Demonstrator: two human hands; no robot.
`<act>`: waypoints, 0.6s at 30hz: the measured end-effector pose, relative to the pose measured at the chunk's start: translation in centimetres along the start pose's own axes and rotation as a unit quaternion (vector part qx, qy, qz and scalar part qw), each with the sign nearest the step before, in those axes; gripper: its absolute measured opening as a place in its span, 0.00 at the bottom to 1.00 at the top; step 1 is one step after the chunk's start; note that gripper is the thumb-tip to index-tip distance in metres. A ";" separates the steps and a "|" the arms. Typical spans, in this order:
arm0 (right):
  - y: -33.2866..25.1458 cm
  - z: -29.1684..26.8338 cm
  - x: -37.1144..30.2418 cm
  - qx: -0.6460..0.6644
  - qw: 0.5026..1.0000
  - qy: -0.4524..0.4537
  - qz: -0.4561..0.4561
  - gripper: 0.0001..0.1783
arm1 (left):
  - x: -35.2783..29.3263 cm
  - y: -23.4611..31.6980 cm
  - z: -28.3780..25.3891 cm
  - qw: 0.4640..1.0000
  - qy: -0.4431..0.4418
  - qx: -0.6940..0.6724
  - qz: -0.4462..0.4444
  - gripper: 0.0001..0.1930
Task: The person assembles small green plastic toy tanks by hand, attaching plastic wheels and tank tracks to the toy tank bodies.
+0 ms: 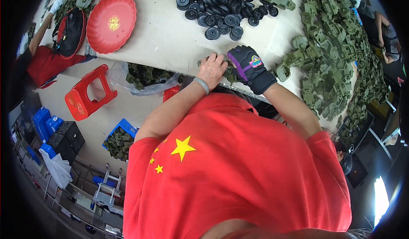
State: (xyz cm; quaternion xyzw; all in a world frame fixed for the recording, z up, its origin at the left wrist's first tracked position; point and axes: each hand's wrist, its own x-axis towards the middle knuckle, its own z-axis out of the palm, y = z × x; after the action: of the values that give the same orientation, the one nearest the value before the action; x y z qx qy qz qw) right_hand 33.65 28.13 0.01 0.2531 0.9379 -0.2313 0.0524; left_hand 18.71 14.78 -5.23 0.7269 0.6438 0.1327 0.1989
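Observation:
My bare left hand, with a grey band at the wrist, is closed at the table's near edge. Its curled fingers press on an olive-green plastic part, which shows in slivers by the fingers and in the gap between my hands. Close beside it, my right hand wears a black and purple glove and is closed too. Its fingers curl down toward the same part, and the glove hides what they grip. Beyond my hands lies a heap of black toy wheels.
Green plastic parts pile up along the table's right side. A red scalloped tray lies at the left, near a co-worker's gloved hand. Below are a red stool, a plastic bag of green parts and a blue crate.

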 end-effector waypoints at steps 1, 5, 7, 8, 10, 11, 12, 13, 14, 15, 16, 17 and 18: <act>0.3 0.0 0.1 -0.007 0.999 -0.014 -0.038 0.17 | 0.0 0.0 0.1 1.000 -0.001 -0.002 0.002 0.20; 0.0 1.6 -0.4 0.104 0.969 0.048 0.218 0.19 | 0.0 -0.3 0.3 1.000 -0.008 -0.009 -0.003 0.17; 0.2 1.8 -0.5 0.124 0.957 0.039 0.258 0.20 | 0.2 -0.4 0.0 1.000 -0.012 -0.018 -0.005 0.15; 0.5 2.0 -0.3 0.092 0.978 0.055 0.176 0.20 | 0.3 -0.5 -0.2 1.000 -0.005 -0.009 -0.003 0.14; 0.5 0.7 0.2 0.037 0.999 0.028 0.013 0.19 | 0.0 -0.2 -0.4 1.000 -0.004 -0.008 0.000 0.12; 0.4 0.0 0.8 0.020 0.998 -0.029 -0.056 0.18 | -0.2 -0.1 -0.4 1.000 0.002 -0.009 0.000 0.11; 0.5 0.1 1.3 0.037 0.996 -0.038 -0.070 0.17 | -0.1 -0.4 -0.4 1.000 0.014 -0.005 -0.005 0.10; 0.6 0.3 1.6 0.054 0.994 -0.048 -0.087 0.16 | -0.2 -0.4 -0.3 1.000 0.018 -0.002 -0.013 0.10; 1.4 1.4 1.0 0.066 0.994 -0.042 -0.071 0.15 | -0.2 -0.1 0.0 1.000 0.025 -0.015 -0.004 0.10; 2.3 2.6 0.6 0.081 0.994 -0.035 -0.062 0.14 | -0.5 -0.2 0.1 0.999 0.031 -0.023 0.001 0.10; 1.9 2.6 0.4 0.078 0.996 -0.021 -0.038 0.12 | -0.8 -0.1 0.3 0.999 0.026 -0.020 0.002 0.10; 2.2 2.9 0.0 0.062 0.998 -0.013 -0.027 0.12 | -0.6 0.0 0.5 1.000 0.022 -0.018 0.000 0.10; 2.1 3.4 -0.5 0.061 0.998 0.019 0.006 0.11 | -0.7 0.0 0.6 0.997 0.068 0.008 0.022 0.10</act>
State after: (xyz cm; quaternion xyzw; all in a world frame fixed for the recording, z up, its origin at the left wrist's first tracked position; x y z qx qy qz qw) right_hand 35.08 27.95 -3.81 0.2656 0.9216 -0.2824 0.0203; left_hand 18.86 14.06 -5.72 0.7318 0.6406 0.1808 0.1461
